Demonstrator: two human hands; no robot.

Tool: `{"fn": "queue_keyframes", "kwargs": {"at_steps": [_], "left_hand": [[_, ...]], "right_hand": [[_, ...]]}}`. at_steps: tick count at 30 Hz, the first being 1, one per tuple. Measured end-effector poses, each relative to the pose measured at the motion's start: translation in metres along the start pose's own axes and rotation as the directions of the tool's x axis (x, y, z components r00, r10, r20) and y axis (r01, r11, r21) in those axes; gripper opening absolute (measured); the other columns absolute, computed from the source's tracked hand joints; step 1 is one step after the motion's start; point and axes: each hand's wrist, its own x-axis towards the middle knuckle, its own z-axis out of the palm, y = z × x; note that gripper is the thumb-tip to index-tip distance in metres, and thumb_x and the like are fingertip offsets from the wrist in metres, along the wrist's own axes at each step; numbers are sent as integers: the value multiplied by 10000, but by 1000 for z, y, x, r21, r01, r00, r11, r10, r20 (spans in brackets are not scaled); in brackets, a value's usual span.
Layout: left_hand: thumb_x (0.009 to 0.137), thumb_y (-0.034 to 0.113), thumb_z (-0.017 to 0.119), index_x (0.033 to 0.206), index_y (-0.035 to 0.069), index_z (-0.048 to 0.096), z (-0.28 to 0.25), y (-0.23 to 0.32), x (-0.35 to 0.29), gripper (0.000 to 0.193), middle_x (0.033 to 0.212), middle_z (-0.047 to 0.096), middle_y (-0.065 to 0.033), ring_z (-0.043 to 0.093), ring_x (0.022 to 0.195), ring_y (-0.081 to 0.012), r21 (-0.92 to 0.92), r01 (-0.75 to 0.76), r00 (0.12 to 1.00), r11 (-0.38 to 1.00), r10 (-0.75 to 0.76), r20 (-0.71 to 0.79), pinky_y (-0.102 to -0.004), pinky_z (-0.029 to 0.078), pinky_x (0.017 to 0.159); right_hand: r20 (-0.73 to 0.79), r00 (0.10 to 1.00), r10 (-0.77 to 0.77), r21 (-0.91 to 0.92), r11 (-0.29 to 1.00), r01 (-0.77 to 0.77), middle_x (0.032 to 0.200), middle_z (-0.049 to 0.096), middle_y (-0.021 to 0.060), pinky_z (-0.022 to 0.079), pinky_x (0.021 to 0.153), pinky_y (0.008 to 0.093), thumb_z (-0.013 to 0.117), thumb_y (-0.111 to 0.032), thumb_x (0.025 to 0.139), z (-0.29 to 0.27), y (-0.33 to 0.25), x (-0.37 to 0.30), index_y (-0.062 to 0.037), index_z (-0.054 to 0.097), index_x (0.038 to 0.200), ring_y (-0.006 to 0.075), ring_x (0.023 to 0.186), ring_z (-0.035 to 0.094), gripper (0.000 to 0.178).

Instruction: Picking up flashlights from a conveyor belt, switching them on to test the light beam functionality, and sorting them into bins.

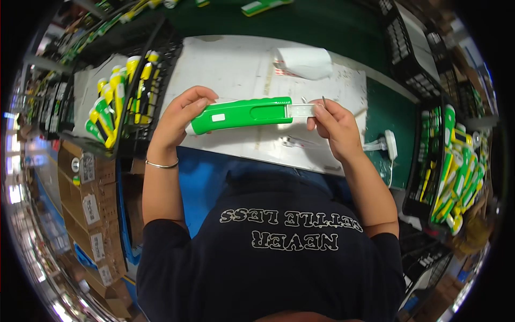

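Above the white board I hold a green flashlight (236,115) level, its white switch on the side facing up. My left hand (185,115) is closed around its left end. At the other end, a pale translucent slide piece (301,110) sticks out of the green body. My right hand (335,124) pinches the outer end of this piece between thumb and fingers. A thin dark pin (324,101) points up beside the right fingertips; whether those fingers hold it, I cannot tell.
Under my hands lies a white board (225,64), with a white sheet or pouch (304,61) on its far side and small bits (294,142) nearer. A white corded device (390,144) stands right. Black crates (155,91) of green-and-yellow flashlights flank both sides. Cardboard boxes (80,198) stand lower left.
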Motion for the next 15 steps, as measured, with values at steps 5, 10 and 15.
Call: {"fn": "queue_keyframes", "kwargs": {"at_steps": [5,10,15], "left_hand": [[947,341,538,1163,25,550,-79,19,-108,384,1025,636,-103,637,888,-213,-282,-568,771,774,380,-510,-361,551,738],[906,242,640,1081,-2,583,-176,17,-247,306,1054,632,-148,613,952,-267,31,-895,199,444,461,-865,-462,516,883],[866,147,684,1030,-3,578,-258,-16,-325,246,995,619,-130,611,917,-244,6,-791,26,612,44,-999,-428,546,815]], "right_hand": [[60,994,-91,-52,994,94,711,576,-1,204,461,171,519,-304,952,26,-2,22,-49,617,1100,-2,514,326,312],[41,998,-38,5,999,38,676,559,19,150,432,170,509,-270,962,33,3,36,-34,578,1035,3,454,239,256],[45,999,-21,1,1000,21,669,567,25,141,430,177,510,-259,962,39,9,44,-36,567,1039,1,445,221,244]]}}
